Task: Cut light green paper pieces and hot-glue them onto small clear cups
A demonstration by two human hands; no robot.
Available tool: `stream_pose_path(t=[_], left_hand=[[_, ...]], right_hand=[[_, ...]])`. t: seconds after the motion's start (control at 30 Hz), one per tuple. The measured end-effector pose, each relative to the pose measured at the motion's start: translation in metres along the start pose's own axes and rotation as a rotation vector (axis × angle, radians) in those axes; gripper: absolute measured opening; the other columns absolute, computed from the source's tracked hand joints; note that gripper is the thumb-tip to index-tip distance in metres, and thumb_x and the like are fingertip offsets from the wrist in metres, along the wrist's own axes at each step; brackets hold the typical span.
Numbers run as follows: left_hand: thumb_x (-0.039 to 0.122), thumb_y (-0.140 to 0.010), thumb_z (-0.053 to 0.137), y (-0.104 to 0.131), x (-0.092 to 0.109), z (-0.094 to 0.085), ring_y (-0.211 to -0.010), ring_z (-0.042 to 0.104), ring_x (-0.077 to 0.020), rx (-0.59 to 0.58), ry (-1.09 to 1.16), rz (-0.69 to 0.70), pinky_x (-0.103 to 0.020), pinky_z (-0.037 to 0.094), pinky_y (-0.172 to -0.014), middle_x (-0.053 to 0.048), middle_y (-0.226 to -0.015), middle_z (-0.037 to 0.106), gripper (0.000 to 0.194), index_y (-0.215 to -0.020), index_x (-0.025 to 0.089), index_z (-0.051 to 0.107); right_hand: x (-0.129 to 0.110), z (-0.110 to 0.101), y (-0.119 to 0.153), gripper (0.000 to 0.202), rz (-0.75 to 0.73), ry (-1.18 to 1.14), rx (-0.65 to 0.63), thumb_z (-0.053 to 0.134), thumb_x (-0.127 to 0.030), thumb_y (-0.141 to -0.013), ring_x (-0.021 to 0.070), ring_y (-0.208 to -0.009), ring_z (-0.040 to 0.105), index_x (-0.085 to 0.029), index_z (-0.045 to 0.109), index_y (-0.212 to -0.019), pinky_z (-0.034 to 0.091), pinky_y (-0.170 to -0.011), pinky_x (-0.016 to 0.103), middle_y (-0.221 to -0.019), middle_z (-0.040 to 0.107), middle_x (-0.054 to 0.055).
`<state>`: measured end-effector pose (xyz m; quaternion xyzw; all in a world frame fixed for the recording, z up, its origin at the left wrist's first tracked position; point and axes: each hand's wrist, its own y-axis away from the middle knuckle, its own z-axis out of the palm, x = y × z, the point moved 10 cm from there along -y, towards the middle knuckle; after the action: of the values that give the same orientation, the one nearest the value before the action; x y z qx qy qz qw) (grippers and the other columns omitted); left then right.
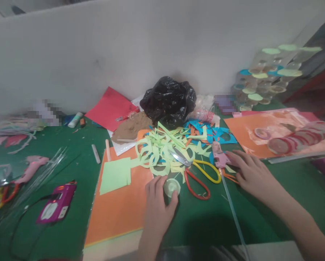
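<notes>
My left hand [158, 201] is closed round a small, pale green-tinted round plastic piece [172, 187], thumb on one side and fingers on the other. It looks like a cut bottle end. At the right, my right hand [249, 172] has its fingers curled at a pink glue gun [221, 157], whose grip they partly hide. A long clear glue stick [234, 210] runs from the gun toward the table's front edge. Between the hands lie scissors [206, 172] with one red and one yellow handle loop, their blades over light green paper scraps [158, 145].
Orange sheets [119, 221] with green paper squares [115, 175] lie left of my left hand. Farther left are a magenta box [56, 203] with a cable and another pink glue gun [33, 168]. A black plastic bag [169, 101] sits at the wall; stacked bottle pieces [263, 81] stand back right.
</notes>
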<state>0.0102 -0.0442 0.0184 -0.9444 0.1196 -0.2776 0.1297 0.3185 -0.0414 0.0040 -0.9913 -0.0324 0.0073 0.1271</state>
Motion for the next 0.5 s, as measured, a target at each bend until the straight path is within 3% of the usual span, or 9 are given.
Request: stream_pose_path(t=[0.1, 0.27, 0.5], left_hand=[[0.032, -0.094, 0.053, 0.001, 0.0, -0.002, -0.111, 0.058, -0.0269, 0.027, 0.005, 0.012, -0.046, 0.055, -0.092, -0.011, -0.118, 0.064, 0.03, -0.121, 0.02, 0.058], [0.031, -0.095, 0.053, 0.001, -0.001, 0.0, -0.113, 0.058, -0.026, 0.016, -0.001, -0.011, -0.045, 0.054, -0.094, -0.01, -0.118, 0.065, 0.028, -0.121, 0.021, 0.058], [0.028, -0.097, 0.05, 0.001, 0.002, -0.002, -0.112, 0.059, -0.0241, 0.016, -0.007, 0.017, -0.042, 0.056, -0.092, -0.009, -0.116, 0.065, 0.025, -0.119, 0.022, 0.06]], right_hand=[[0.014, 0.021, -0.007, 0.055, 0.005, 0.013, -0.071, 0.038, -0.018, -0.09, 0.0301, -0.112, 0.058, -0.016, 0.05, -0.143, 0.048, -0.096, 0.046, -0.131, 0.058, 0.014], [0.03, 0.038, -0.008, 0.049, 0.023, -0.159, -0.007, 0.035, -0.018, -0.09, 0.0262, -0.104, 0.059, -0.017, 0.056, -0.134, 0.047, -0.098, 0.044, -0.114, 0.064, 0.013], [0.05, 0.028, -0.008, 0.047, 0.18, -0.322, 0.045, 0.039, -0.032, -0.091, 0.0325, -0.109, 0.058, -0.014, 0.054, -0.131, 0.045, -0.094, 0.047, -0.115, 0.065, 0.017]])
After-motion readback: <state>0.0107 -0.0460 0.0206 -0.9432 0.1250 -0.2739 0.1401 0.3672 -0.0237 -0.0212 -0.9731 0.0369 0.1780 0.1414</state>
